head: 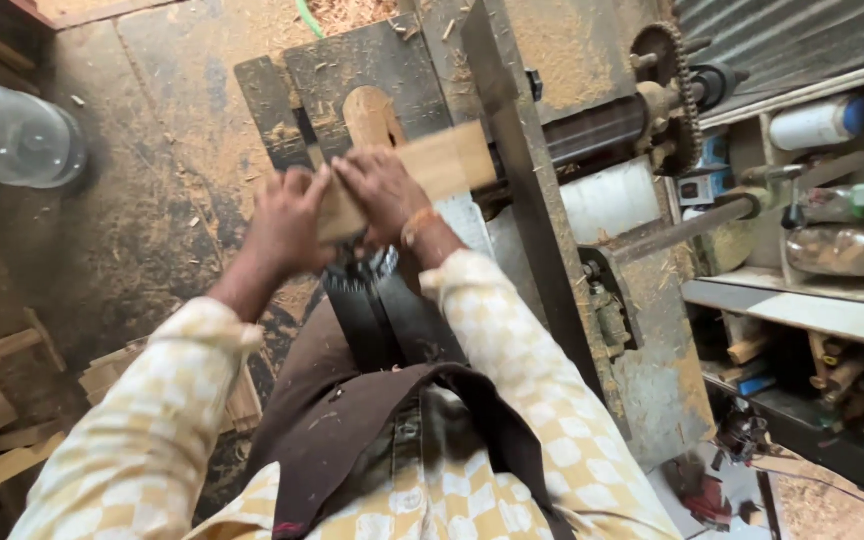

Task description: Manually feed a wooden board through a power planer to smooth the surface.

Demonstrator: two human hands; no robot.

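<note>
Both hands hold a flat piece of wood (422, 175) over a big, dusty woodworking machine (512, 150). The left hand (287, 220) is curled shut around the near end of the wood. The right hand (382, 190) lies flat on top and presses down, with its fingers bent over the edge. The wood is pale and plain, like a short board. It looks stiff and hard, so I think it will not bend or squash. It looks light enough to lift with two hands. It seems dry and a bit rough, so it should not slip much, but the sawdust all around could make it slide. The two ends look like the safe places to hold it, away from the middle of the machine. The picture is blurry around the hands, so the fingers are hard to count. The underside of the wood is hidden, so I cannot tell if it touches the worktop (372, 70). Any blade is hidden too. A rounded wooden piece (372, 115) peeks out behind the hands. The shelves (802, 300) on the right hold bottles and tools that are too small to make out.
</note>
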